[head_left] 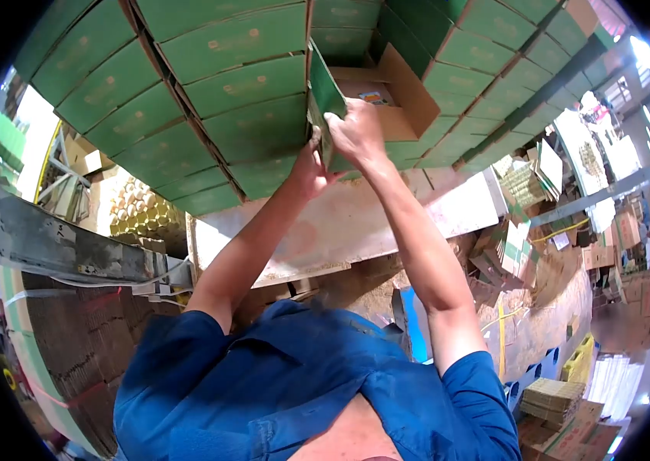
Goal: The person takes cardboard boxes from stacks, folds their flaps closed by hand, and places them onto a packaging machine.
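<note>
Both hands are raised in front of a stack of green cardboard boxes [236, 81]. My right hand [359, 135] is closed on the near end of an upright green cardboard panel [326, 91]. My left hand [311, 170] grips the same panel lower down on its left side, thumb pointing up. Just right of the panel, an open cardboard box [411, 91] shows its brown inside, with a small coloured printed patch at the bottom. I cannot tell whether the panel is a flap of that box or a separate piece.
Green boxes are stacked on both sides and behind. A pale ledge [317, 234] runs below the stack. A grey metal beam [56, 238] crosses at left, near egg trays [140, 207]. Loose cartons [508, 253] lie at right, and flattened cardboard [551, 399] is piled lower right.
</note>
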{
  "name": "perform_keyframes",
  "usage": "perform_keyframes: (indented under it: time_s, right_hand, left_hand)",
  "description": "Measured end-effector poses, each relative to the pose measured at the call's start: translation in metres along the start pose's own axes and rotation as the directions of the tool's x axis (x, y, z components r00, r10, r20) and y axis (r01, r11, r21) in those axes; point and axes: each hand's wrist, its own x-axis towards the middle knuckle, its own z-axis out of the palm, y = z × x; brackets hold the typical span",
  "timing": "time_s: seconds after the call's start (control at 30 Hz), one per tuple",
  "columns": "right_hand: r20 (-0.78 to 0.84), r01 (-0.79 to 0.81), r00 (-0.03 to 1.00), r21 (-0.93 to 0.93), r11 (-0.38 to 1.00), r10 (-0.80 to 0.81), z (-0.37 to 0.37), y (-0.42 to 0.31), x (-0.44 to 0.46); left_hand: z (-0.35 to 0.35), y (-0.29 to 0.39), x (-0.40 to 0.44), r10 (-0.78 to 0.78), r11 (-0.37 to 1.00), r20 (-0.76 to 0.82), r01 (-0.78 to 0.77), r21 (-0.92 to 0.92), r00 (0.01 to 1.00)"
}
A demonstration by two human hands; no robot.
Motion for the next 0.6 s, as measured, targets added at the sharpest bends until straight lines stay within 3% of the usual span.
perform_keyframes:
  time_s: [0.03,0.07,0.13,0.17,0.2,0.27,0.33,0.37,0.47,0.53,0.57,0.6]
  right_hand:
    - [0.011,0.044,0.999,-0.043,0.998,-0.044,-0.019,-0.010,-0.020]
    - [0.027,0.092,0.996,-0.085,0.992,-0.090,-0.039,-0.018,-0.042]
    - [-0.011,0.133,0.990,-0.187,0.973,-0.138,-0.074,-0.035,-0.100]
    - [-0.021,0.060,0.998,-0.165,0.984,-0.064,-0.094,-0.044,-0.134]
    - [-0.028,-0.009,1.000,-0.145,0.989,0.005,-0.114,-0.049,-0.167]
    - [-0.053,-0.173,0.984,-0.109,0.979,0.168,-0.145,-0.044,-0.231]
    - [-0.128,-0.253,0.963,-0.123,0.959,0.238,-0.160,-0.055,-0.283]
    - [-0.121,-0.246,0.966,-0.184,0.952,0.226,-0.162,-0.047,-0.310]
    - [-0.195,-0.428,0.899,-0.193,0.883,0.393,-0.151,-0.009,-0.391]
    - [-0.229,-0.540,0.828,-0.086,0.837,0.511,-0.144,0.015,-0.442]
    - [-0.264,-0.607,0.776,-0.069,0.791,0.573,-0.142,0.033,-0.470]
    - [-0.295,-0.667,0.721,-0.050,0.743,0.627,-0.142,0.049,-0.494]
  left_hand:
    - [-0.052,-0.020,0.055,0.051,0.989,0.315,-0.005,-0.147,0.948]
    - [-0.027,-0.015,0.027,-0.028,0.956,0.340,0.125,-0.265,0.940]
    - [-0.027,-0.035,0.009,-0.074,0.924,0.519,0.254,-0.285,0.852]
    - [-0.023,-0.048,-0.010,-0.172,0.921,0.434,0.301,-0.249,0.885]
    - [-0.022,-0.067,-0.022,-0.142,0.909,0.569,0.334,-0.248,0.810]
    - [-0.043,-0.113,-0.041,-0.210,0.885,0.600,0.411,-0.219,0.772]
    - [-0.047,-0.158,-0.069,-0.380,0.916,0.370,0.401,0.023,0.848]
    - [-0.051,-0.176,-0.077,-0.430,0.843,0.486,0.531,-0.085,0.761]
    - [-0.060,-0.244,-0.085,-0.576,0.769,0.454,0.639,0.020,0.679]
    - [-0.063,-0.289,-0.084,-0.688,0.657,0.475,0.749,0.086,0.549]
    - [-0.098,-0.332,-0.066,-0.692,0.564,0.592,0.821,0.086,0.413]
    - [-0.086,-0.348,-0.073,-0.792,0.539,0.428,0.828,0.155,0.435]
